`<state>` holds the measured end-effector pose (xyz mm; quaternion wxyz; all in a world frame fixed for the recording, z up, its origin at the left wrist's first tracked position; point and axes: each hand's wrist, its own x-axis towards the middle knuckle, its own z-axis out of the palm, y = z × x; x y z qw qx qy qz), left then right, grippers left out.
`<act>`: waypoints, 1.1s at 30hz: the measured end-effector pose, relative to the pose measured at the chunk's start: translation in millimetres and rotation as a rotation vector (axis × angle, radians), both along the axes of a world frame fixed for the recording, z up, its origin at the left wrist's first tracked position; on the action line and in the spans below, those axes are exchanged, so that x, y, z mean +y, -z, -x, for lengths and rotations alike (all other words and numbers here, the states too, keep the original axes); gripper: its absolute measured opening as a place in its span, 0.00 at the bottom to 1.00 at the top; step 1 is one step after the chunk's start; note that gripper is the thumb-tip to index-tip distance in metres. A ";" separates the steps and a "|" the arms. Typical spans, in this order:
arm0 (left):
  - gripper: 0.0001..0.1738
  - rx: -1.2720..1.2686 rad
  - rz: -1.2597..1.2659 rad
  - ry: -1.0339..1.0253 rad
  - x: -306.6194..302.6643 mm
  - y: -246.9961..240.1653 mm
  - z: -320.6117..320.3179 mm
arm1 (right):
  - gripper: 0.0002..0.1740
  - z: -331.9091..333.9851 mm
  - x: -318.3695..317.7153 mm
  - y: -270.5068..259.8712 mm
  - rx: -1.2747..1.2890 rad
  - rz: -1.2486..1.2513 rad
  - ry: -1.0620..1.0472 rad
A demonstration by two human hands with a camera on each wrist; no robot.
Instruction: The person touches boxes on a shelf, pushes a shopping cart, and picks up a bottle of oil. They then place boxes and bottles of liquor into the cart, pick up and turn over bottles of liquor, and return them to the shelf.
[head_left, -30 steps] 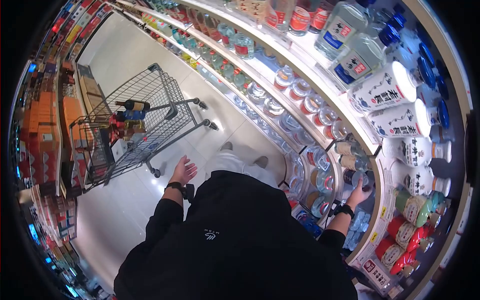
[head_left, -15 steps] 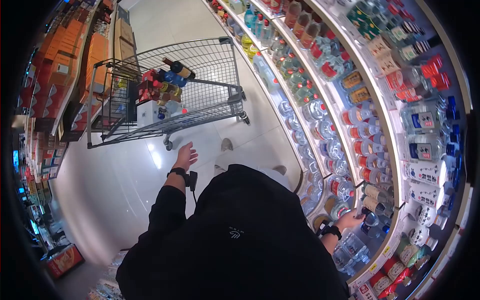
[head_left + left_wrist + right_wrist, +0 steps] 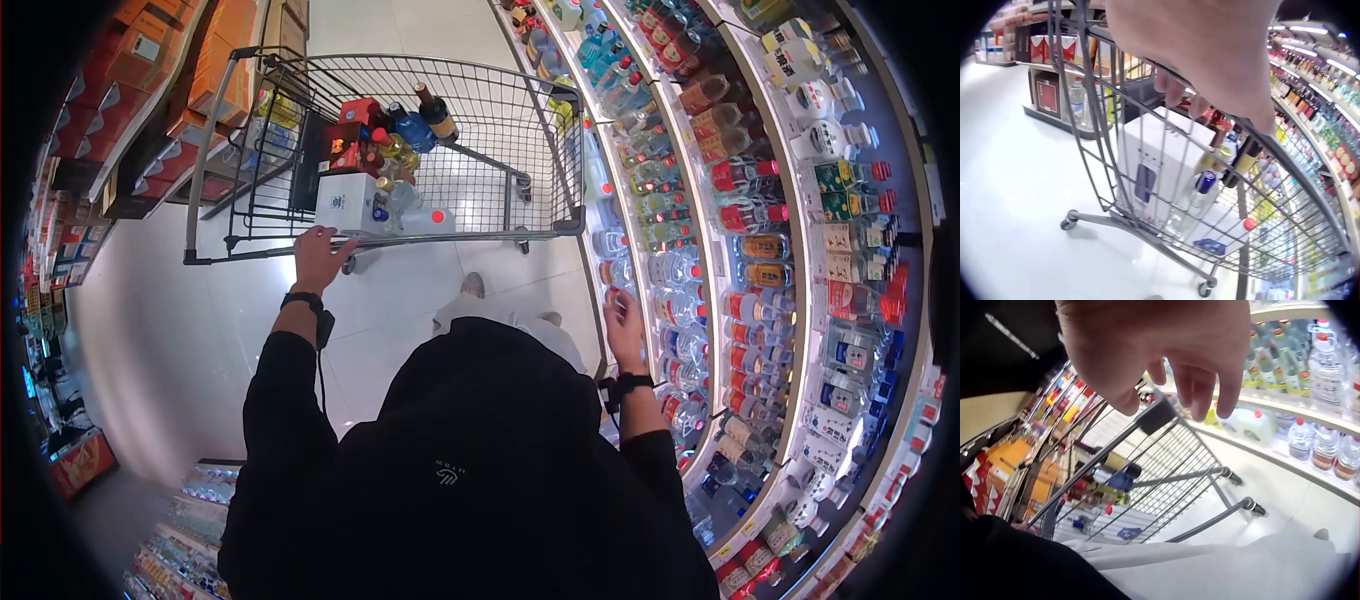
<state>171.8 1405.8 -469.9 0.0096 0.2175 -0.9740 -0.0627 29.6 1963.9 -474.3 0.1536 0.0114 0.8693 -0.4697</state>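
My left hand (image 3: 318, 260) (image 3: 1204, 56) lies over the near top rail of a grey wire shopping cart (image 3: 490, 237) (image 3: 1300, 174), its fingers curled over the rail. Inside the cart stand a white box (image 3: 346, 208) (image 3: 1163, 153), a red box (image 3: 352, 140), a dark bottle (image 3: 437, 115), a blue bottle (image 3: 412, 130) and a clear jug with a red cap (image 3: 428, 222). My right hand (image 3: 624, 330) (image 3: 1160, 350) holds nothing; its fingers hang loosely, beside the shelves in the head view and above the cart's corner in the right wrist view.
Curved shelves (image 3: 715, 290) packed with bottles run along the right. Orange cartons (image 3: 222, 75) and red boxes line the left side. Pale tiled floor (image 3: 380, 310) lies between. A red box-like display (image 3: 82, 463) stands at the lower left.
My right hand has come away from the bottles on the lower right shelf. My left hand, free in the air before, has moved onto the cart's rail. The head view has turned.
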 end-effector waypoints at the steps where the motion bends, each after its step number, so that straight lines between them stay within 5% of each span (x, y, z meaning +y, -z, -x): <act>1: 0.31 -0.069 -0.021 0.013 -5.9 -4.4 -4.0 | 0.30 8.9 -22.5 0.7 -0.027 -0.020 -0.098; 9: 0.35 -0.258 -0.262 0.110 -27.3 -12.7 9.1 | 0.44 45.3 -149.3 12.5 -0.213 -0.055 -0.350; 13: 0.33 -0.513 -0.338 0.165 -39.2 -31.4 34.9 | 0.47 57.0 -164.7 28.9 -0.092 -0.283 -0.457; 16: 0.30 -0.386 -0.283 0.293 -39.1 -16.8 32.3 | 0.48 58.2 -175.6 11.9 -0.119 -0.352 -0.457; 25: 0.35 -0.455 -0.337 0.179 -31.3 -19.6 39.6 | 0.59 74.3 -191.9 3.1 -0.286 -0.461 -0.385; 33: 0.43 -0.536 -0.303 0.055 -9.1 -28.5 56.1 | 0.59 83.5 -200.7 0.0 -0.389 0.115 -0.157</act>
